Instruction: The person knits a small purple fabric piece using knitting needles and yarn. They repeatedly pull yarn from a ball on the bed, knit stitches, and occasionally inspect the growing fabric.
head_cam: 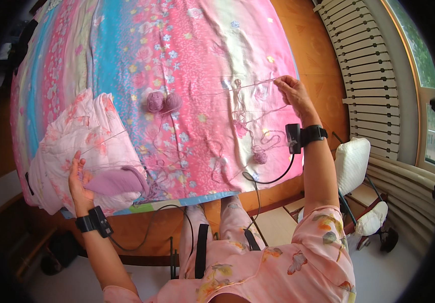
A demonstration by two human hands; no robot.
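Observation:
My right hand pinches a thin purple yarn strand over the right side of the bed, and the strand runs taut to the left. At the lower left my left hand holds the narrow end of a purple knitted piece, its fingers partly hidden. Another strand passes near its fingertips. Two purple yarn balls sit side by side mid-bed. A smaller yarn ball lies near the bed's front edge, below loose yarn loops.
Folded pink floral bedding lies under and beyond my left hand. The bed has a striped floral sheet. A white radiator and a white-padded chair stand at right. Black cables run from both wrist-worn devices.

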